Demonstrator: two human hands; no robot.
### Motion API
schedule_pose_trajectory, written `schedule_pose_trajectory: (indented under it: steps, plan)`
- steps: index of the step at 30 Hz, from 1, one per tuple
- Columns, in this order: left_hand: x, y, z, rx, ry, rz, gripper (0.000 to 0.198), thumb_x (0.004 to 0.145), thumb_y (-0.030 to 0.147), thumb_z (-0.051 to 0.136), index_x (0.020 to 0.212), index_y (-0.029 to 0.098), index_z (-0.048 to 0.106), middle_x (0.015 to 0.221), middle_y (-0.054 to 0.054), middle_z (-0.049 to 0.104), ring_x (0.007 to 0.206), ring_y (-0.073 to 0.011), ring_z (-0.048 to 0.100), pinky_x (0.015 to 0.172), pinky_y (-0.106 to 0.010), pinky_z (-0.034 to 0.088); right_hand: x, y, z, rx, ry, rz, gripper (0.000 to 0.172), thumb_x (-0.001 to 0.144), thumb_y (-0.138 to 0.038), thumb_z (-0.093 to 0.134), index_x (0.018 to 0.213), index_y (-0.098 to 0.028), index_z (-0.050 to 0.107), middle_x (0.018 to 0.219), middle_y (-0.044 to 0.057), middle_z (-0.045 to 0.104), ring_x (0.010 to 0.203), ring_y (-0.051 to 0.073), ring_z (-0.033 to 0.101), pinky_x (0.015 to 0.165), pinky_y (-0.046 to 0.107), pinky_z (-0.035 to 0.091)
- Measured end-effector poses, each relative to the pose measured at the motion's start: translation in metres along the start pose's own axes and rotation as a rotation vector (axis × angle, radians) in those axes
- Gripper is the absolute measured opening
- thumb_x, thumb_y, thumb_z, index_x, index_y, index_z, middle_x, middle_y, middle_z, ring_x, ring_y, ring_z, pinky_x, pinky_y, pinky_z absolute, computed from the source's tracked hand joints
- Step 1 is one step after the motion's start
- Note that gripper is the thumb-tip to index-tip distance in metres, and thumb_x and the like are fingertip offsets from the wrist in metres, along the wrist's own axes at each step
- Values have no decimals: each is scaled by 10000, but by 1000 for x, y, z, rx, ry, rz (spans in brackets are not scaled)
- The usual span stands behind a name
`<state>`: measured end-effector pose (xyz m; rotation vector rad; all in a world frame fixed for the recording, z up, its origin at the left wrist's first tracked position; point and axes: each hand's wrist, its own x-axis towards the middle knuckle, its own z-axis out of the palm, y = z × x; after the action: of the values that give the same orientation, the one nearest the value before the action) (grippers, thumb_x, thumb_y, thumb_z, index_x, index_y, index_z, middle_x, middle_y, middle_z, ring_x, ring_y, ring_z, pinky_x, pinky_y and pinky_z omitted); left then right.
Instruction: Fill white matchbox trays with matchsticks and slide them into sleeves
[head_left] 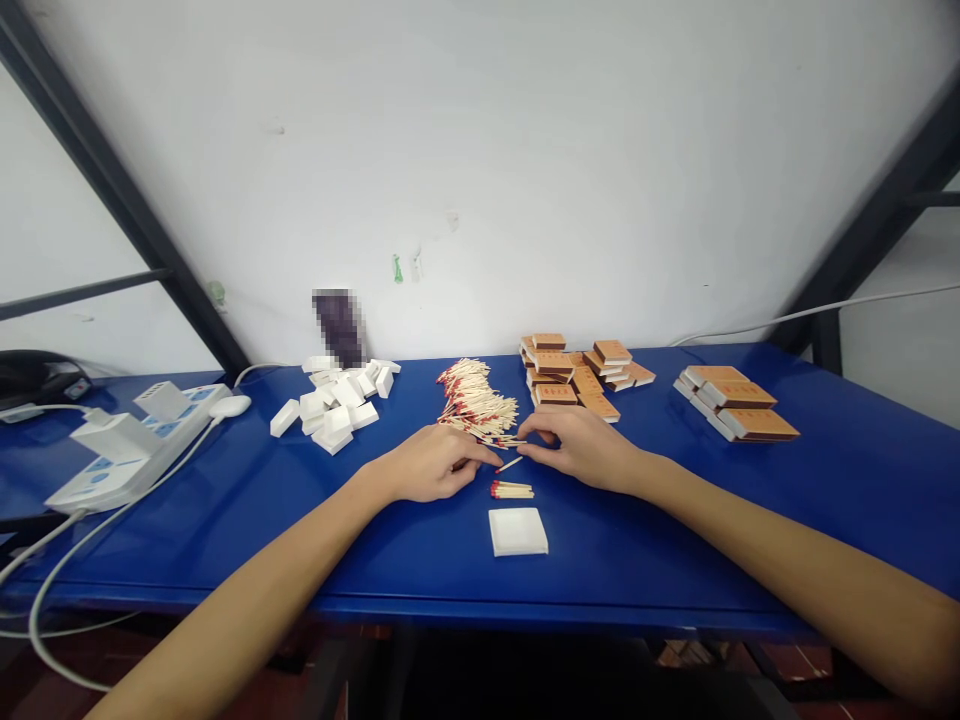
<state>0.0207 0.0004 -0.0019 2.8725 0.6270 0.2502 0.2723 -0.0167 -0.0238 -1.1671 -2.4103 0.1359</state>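
Note:
My left hand rests over the table with its index finger stretched out. That fingertip is at the red head of a single match. Across from it, my right hand has thumb and index finger slightly apart around the ends of loose matches; I see none firmly pinched. The large heap of red-headed matches lies just beyond both hands. Closer to me is a small, lined-up bunch of matches, heads to the left. Below that bunch sits a white matchbox tray.
White matchbox trays are piled at left. Orange-brown matchbox sleeves lie behind my right hand, and stacked matchboxes stand further right. A power strip with cables is on the far left of the blue table. A wall rises behind.

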Motion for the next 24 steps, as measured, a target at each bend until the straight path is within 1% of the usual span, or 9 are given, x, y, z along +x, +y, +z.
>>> schedule_pose_trajectory:
  steps: [2, 5, 9, 16, 20, 24]
  plan:
    - [0, -1, 0, 1, 3, -5, 401, 880, 96, 453, 1178, 215, 692, 987, -39, 743, 857, -163, 679, 803, -264, 492, 0, 3, 0, -3, -21, 26, 164, 916, -322, 597, 879, -188, 684, 737, 14, 582, 651, 140, 512, 609, 255, 351]
    - [-1, -3, 1, 24, 45, -46, 383, 896, 116, 447, 1190, 198, 678, 1068, -48, 734, 923, -174, 682, 836, -278, 495, 0, 6, 0, 22, -53, 37, 184, 932, -320, 570, 882, -185, 684, 723, 13, 575, 647, 141, 510, 612, 258, 358]
    - [-2, -7, 1, 62, 101, -89, 324, 932, 168, 449, 1160, 205, 676, 1076, -42, 730, 916, -169, 682, 828, -275, 493, 1, 5, 1, 48, -64, 44, 172, 933, -292, 553, 872, -180, 668, 712, 11, 567, 635, 139, 495, 608, 258, 360]
    - [-2, -9, 2, 65, 73, -103, 321, 952, 199, 449, 1195, 212, 658, 1078, -43, 725, 923, -173, 678, 835, -276, 486, 0, 2, -1, 17, -108, 75, 120, 923, -248, 524, 869, -183, 610, 734, 7, 552, 628, 137, 473, 609, 260, 350]
    - [-2, -8, 1, 82, 82, -119, 325, 946, 195, 456, 1201, 214, 656, 1061, -45, 728, 880, -170, 679, 803, -270, 485, -2, -2, -5, 55, -95, 24, 119, 925, -245, 512, 864, -185, 595, 722, -3, 522, 627, 133, 461, 607, 256, 344]
    - [-1, -7, 1, 92, 73, -133, 320, 941, 201, 462, 1190, 208, 664, 1015, -43, 734, 859, -172, 680, 769, -263, 487, -3, -7, -6, 135, -140, -61, 137, 932, -251, 510, 855, -187, 603, 682, -17, 496, 618, 129, 449, 599, 252, 338]
